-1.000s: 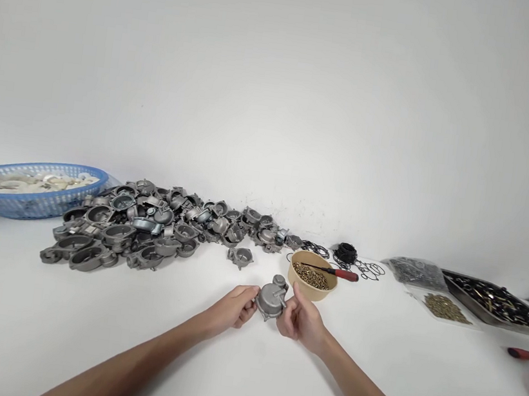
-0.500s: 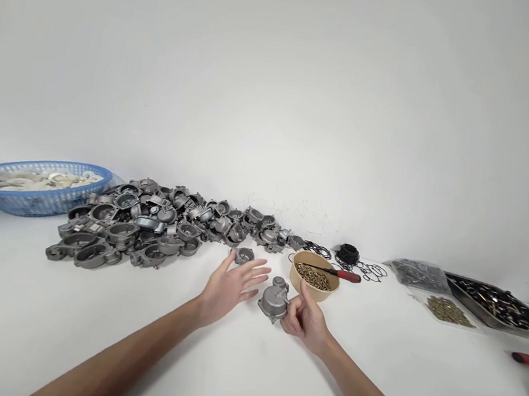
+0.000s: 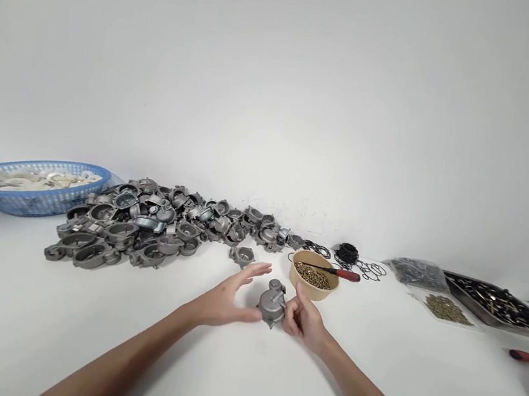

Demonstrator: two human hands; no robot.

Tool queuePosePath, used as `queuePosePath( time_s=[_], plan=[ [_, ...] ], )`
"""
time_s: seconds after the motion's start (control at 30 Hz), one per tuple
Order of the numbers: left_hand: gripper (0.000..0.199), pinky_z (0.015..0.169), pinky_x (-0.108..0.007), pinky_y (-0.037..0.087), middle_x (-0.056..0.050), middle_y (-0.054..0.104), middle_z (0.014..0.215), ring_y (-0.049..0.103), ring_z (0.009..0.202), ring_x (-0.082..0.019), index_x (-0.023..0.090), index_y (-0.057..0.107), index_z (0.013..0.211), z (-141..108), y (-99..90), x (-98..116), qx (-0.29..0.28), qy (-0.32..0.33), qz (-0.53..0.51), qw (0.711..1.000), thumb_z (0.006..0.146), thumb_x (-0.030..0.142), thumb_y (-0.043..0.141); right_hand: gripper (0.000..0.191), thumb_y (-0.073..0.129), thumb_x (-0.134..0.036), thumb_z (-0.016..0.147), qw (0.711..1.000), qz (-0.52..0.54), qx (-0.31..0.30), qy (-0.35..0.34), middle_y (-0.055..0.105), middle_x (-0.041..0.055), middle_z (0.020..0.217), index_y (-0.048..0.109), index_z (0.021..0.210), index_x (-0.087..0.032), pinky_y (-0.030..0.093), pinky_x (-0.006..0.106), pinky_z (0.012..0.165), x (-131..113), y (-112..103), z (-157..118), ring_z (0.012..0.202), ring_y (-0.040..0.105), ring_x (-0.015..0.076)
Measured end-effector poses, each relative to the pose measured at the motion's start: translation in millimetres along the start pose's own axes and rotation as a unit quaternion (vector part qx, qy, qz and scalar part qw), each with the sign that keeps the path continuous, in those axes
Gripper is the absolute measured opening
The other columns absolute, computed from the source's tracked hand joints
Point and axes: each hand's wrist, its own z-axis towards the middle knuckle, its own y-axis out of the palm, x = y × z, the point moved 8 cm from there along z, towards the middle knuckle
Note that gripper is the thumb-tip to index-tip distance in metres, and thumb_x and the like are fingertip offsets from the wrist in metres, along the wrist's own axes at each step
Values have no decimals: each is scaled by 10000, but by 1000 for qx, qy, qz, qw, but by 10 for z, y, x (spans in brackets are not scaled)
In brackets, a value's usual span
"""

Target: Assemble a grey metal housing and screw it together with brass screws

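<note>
My right hand (image 3: 304, 320) grips a grey cast-metal housing (image 3: 272, 304) by its right side, round dome facing up. The fingers are curled and the thumb points upward. On the other side, my left hand (image 3: 230, 297) is open, thumb and fingers spread apart around the housing's left edge; whether the thumb touches it I cannot tell. Just beyond the left hand another grey metal housing (image 3: 242, 257) lies by itself on the white table (image 3: 240, 383), hollow side up. A cardboard bowl (image 3: 313, 289) of small brass-coloured screws (image 3: 313, 276) stands behind my right hand, with a red-handled screwdriver (image 3: 346, 275) resting across it.
A heap of metal housings (image 3: 143, 227) spreads along the left. Behind it stands a blue basket (image 3: 31, 193) of white parts. Black rubber rings (image 3: 347, 254) lie near the wall. Farther right are a metal tray (image 3: 499, 303), bagged parts (image 3: 417, 273) and another screwdriver (image 3: 524, 356).
My left hand has turned from a flat, spread palm to a wide C shape, its thumb lowered toward the housing. The right hand keeps its hold, with the housing shifted slightly left.
</note>
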Motion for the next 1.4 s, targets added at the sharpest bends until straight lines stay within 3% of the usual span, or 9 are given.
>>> queuePosePath(
  time_s=[0.13,0.43,0.67,0.77,0.87,0.97,1.2,1.33,1.4],
  plan=[
    [1129,1154,-524,224,-142,289,1557,275,1420,-347,288,168,1538,-41,140,-97,-22,-19,122,992,641,424,840,816,256,-733,896,999,-43,-20,-10,295,-7,285,468,335,-180,179,256,391,29,-10,-6,314,291,76],
    [1032,1065,-436,358,-86,551,1341,462,1269,-318,313,331,1478,-34,95,-36,31,-9,219,975,595,457,844,796,249,-709,908,998,-46,-44,-17,321,2,303,512,378,-177,179,261,397,55,44,-19,333,303,91],
    [984,1015,-425,370,-87,634,1175,560,1102,-313,276,359,1464,-46,-13,92,95,75,385,915,624,560,786,708,299,-663,934,993,-48,-101,-36,479,13,425,578,531,-152,278,251,436,-161,166,-43,395,412,104],
    [970,1010,-448,354,-106,650,1101,571,1045,-325,244,378,1455,-38,-70,118,116,100,439,885,628,559,776,552,489,-560,920,983,-165,-19,-81,462,-17,452,544,544,-159,253,243,443,-339,41,-42,410,379,85],
    [935,973,-453,367,-118,658,1056,577,1003,-333,229,406,1437,-30,-84,111,116,106,475,866,636,545,770,337,657,-463,846,950,-277,70,-124,509,-21,562,613,703,-161,248,237,467,-490,-53,-63,481,370,87],
    [897,933,-446,385,-118,665,1028,581,967,-325,223,431,1411,-30,-51,111,112,112,500,852,641,548,756,264,619,-438,878,924,-350,64,-136,593,13,706,659,855,-179,295,244,503,-520,22,-72,558,422,113],
    [875,923,-443,407,-80,669,968,590,911,-283,211,406,1376,-30,35,115,120,117,540,825,634,544,729,326,419,-374,988,871,-469,24,-145,543,-15,674,541,744,-197,309,250,573,-513,162,-95,605,445,121],
    [881,933,-446,416,-79,663,999,584,965,-290,218,372,1394,-15,37,59,114,91,532,834,655,533,734,325,405,-351,989,877,-460,31,-134,496,-30,631,467,707,-200,299,245,568,-468,144,-74,588,431,118],
    [919,957,-445,418,-99,637,1134,563,1069,-300,230,316,1436,-11,20,-1,98,64,509,853,676,535,733,335,403,-360,985,886,-445,46,-123,470,-36,608,456,695,-201,291,243,554,-434,111,-53,567,409,116]
  ],
)
